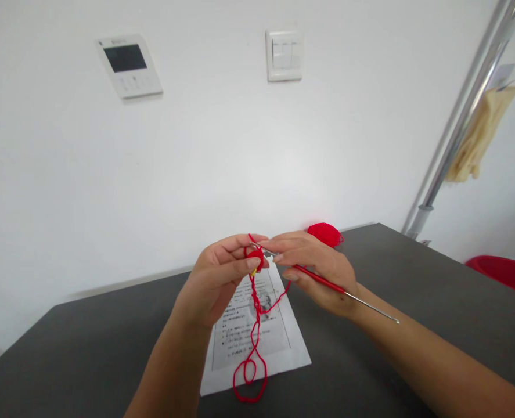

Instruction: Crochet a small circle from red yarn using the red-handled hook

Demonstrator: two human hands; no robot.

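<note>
Between the thumb and fingers of my left hand (222, 270) is a small red crochet piece (256, 259), with a bit of yellow at its lower edge. My right hand (320, 267) grips a crochet hook (324, 282) by its red middle; one metal end points back over my wrist. The hook's other tip reaches the red yarn at my left fingers. Twisted red yarn (254, 325) hangs from the piece and ends in loops at the table's near side. Another strand curves up toward my right hand.
A printed sheet of paper (278, 348) lies under the yarn on the dark table (109, 348). Behind my right hand sits a red yarn ball (324, 233) near the white wall (205, 145). A metal pole (461, 116) and a red rounded object (501, 273) are at right.
</note>
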